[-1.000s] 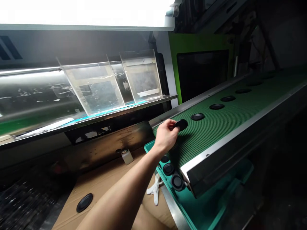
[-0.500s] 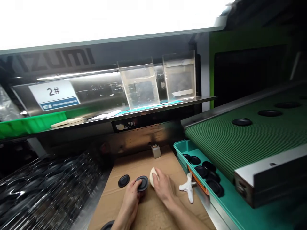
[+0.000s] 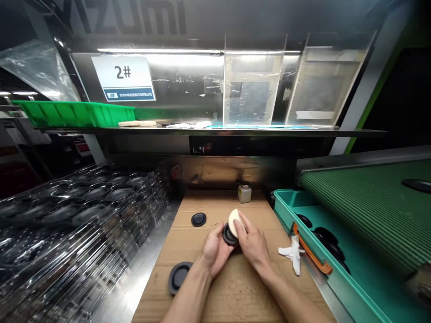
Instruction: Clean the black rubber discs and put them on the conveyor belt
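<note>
Over the cardboard sheet [image 3: 242, 287], my left hand [image 3: 215, 251] is closed around a round black plastic lid [image 3: 229, 235]. My right hand [image 3: 252, 240] grips a cream-coloured oval pad [image 3: 235, 222] between thumb and fingers. The pad lies against the lid and covers part of it. A smaller black lid [image 3: 198, 219] rests on the cardboard, ahead and to the left of my hands. Another, larger black lid [image 3: 179, 277] lies beside my left forearm, which hides part of it.
A teal bin [image 3: 283, 211] with black lids stands right, under a green conveyor belt [image 3: 357, 193]. A white cloth [image 3: 293, 255] lies near its orange handle [image 3: 313, 251]. A small bottle [image 3: 244, 193] stands at the back. Clear plastic trays [image 3: 101, 233] are stacked left, below a shelf [image 3: 235, 131].
The pad in my right hand has come from beside the lid onto it. My left hand has turned the lid. The view has swung left and down, and more of the shelf shows.
</note>
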{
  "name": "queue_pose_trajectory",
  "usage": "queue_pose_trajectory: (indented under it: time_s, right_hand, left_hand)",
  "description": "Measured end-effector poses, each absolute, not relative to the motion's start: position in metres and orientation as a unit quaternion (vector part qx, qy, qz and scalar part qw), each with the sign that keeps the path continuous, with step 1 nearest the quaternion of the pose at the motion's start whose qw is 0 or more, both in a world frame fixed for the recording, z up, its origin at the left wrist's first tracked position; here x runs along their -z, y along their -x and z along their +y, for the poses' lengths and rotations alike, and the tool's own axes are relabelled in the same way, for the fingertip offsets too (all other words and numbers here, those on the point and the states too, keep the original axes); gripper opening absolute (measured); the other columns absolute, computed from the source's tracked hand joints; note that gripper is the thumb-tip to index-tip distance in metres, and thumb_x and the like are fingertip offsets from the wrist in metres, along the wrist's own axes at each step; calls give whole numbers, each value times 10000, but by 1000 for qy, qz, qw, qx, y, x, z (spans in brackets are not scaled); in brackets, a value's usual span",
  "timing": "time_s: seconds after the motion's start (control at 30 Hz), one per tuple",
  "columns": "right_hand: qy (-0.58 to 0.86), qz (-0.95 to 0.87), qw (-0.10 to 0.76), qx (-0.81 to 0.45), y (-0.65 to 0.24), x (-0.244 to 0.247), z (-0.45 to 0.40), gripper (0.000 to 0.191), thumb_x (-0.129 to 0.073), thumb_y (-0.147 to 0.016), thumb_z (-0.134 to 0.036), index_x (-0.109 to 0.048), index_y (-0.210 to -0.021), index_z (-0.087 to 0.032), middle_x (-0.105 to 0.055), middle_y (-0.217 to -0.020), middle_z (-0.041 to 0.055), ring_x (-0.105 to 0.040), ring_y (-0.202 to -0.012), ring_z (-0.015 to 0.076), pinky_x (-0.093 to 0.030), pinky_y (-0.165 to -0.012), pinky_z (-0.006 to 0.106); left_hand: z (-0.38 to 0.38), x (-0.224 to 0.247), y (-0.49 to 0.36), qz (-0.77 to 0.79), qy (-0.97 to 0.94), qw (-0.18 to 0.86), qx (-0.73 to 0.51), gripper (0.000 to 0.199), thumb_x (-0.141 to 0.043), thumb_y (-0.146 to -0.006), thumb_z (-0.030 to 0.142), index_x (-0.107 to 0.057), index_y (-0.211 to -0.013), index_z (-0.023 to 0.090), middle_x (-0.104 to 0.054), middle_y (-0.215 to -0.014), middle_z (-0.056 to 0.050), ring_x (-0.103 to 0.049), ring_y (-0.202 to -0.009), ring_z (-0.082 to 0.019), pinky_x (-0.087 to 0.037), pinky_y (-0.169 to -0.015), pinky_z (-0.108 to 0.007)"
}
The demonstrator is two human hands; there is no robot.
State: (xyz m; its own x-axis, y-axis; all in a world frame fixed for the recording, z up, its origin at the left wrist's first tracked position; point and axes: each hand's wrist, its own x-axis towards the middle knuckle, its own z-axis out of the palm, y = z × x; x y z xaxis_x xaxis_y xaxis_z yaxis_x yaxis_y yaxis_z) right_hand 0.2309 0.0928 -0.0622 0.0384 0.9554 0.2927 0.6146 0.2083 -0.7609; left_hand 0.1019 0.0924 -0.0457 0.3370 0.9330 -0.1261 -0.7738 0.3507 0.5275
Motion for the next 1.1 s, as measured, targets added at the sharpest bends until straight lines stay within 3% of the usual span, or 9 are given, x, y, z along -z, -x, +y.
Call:
queue_pose_trajectory:
  time_s: [0.17,0.27,0.43,0.77,0.9,1.1]
  right_hand:
    - [602,-703,336,-176,-220,60,90,510,-324,-944,-535,-428,-1409,-353,-651,-1118,65,-629,-1006,265,-477,-853,385]
    - [648,-666,340,-145,-214,60,90,510,-291,-951,-539,-435,-1403,-353,-666,-1072,77,-638,-979,277,-486,-828,403]
    - [634,-709,294,-96,-217,59,88,501,-284,-951,-536,-383,-1422,-399,-690,-943,79,-664,-825,299,-496,-735,436]
    - [656,-675,318,-111,-218,59,88,493,-271,-964,-518,-424,-1406,-366,-686,-985,84,-657,-908,288,-493,-773,404]
    - [624,-715,299,-102,-216,62,85,486,-291,-960,-507,-386,-1422,-393,-691,-954,70,-666,-851,281,-495,-755,406]
    - [623,-705,314,-123,-216,64,84,487,-293,-959,-508,-407,-1415,-377,-673,-1053,59,-655,-921,266,-489,-805,379]
  left_hand:
    - [98,50,-99,287,-178,757,-560,272,-470,-925,232,-563,-1107,52,-592,-1173,-182,-597,-1046,-229,-473,-959,-369]
    - [101,51,-95,301,-204,742,-563,244,-485,-919,218,-567,-1098,74,-591,-1184,-170,-598,-1050,-230,-480,-955,-380]
    - [99,51,-95,312,-210,744,-553,275,-475,-927,239,-577,-1097,48,-590,-1176,-188,-602,-1042,-236,-492,-944,-376]
    - [98,54,-97,319,-197,738,-561,255,-487,-920,232,-573,-1091,64,-594,-1170,-182,-603,-1044,-239,-491,-946,-391]
    - [100,53,-94,314,-196,749,-549,294,-468,-929,254,-564,-1101,35,-593,-1158,-206,-603,-1042,-252,-498,-933,-389]
    - [97,49,-94,331,-184,737,-560,236,-468,-921,207,-564,-1078,60,-618,-1108,-177,-626,-977,-222,-517,-897,-371]
